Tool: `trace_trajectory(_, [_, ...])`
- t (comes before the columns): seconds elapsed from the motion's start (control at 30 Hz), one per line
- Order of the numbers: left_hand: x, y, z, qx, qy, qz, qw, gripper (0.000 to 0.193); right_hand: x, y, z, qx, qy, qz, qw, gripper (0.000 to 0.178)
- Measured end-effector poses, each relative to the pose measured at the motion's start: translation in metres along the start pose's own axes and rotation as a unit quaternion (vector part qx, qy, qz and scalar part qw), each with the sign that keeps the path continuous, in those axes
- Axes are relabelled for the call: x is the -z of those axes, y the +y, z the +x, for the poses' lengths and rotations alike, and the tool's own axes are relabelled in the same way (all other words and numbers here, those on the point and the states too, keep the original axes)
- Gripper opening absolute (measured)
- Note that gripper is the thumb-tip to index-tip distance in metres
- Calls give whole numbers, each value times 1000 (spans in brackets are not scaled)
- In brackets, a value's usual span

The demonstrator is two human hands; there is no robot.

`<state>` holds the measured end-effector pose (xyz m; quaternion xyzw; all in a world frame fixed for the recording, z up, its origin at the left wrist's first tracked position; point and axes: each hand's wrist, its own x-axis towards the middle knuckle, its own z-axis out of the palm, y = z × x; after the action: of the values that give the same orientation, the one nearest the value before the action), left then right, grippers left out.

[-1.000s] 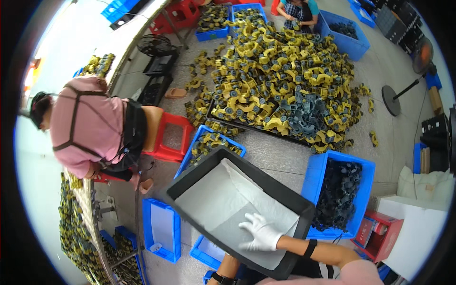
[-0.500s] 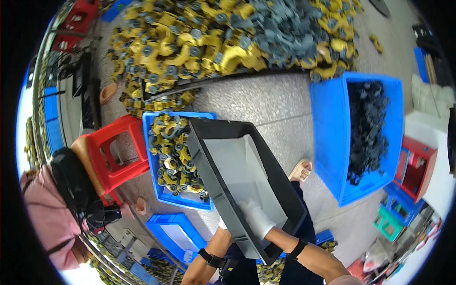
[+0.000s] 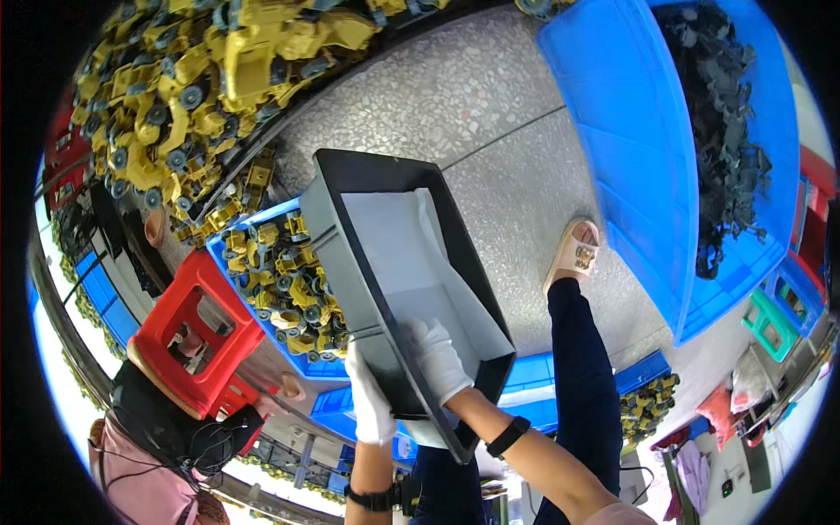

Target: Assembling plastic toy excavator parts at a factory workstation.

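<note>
A deep black plastic tray (image 3: 459, 262), lined with a white sheet (image 3: 382, 238), hangs tilted in front of my legs. My left hand (image 3: 371, 395), in a white glove, is closed against the outside of its left wall. My right hand (image 3: 435, 357), also gloved, reaches inside the tray against the same wall; its fingertips are partly hard to make out. Apart from the sheet, I see nothing lying in the tray. Left of the tray and partly hidden by it, a blue crate (image 3: 337, 371) holds many yellow toy vehicle parts (image 3: 282, 278) with grey wheels.
A big heap of yellow toy vehicles (image 3: 188, 101) fills the far left. At the right stands a large blue bin (image 3: 643, 166) with dark grey parts (image 3: 722, 149). A red stool (image 3: 197, 332) and a person in pink (image 3: 144, 468) are at the left. My sandalled foot (image 3: 575, 254) is on the speckled floor.
The view has moved closer to the blue bin and the heap. My left gloved hand now shows fully on the tray's outer side, and one leg is stretched further forward. Both hands stay on the tray.
</note>
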<state>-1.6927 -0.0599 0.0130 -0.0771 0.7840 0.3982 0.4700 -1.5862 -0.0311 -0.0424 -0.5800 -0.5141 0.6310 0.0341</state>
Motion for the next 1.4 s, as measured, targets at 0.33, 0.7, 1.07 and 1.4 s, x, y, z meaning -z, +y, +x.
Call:
trace_trajectory(0.33, [-36, -39, 5, -174, -29, 373, 911, 111, 22, 59, 28, -167, 92, -183, 965, 86])
trace_trajectory(0.7, [-47, -70, 18, -136, -37, 299, 944, 107, 78, 199, 134, -111, 21, -198, 974, 23])
trace_trajectory(1.07, [-98, 28, -9, -224, 98, 460, 854, 117, 311, 10, -17, -78, -16, 143, 987, 56])
trace_trajectory(1.4, [-146, -77, 8, -479, 200, 565, 641, 60, 324, -3, -69, -9, -30, 127, 991, 58])
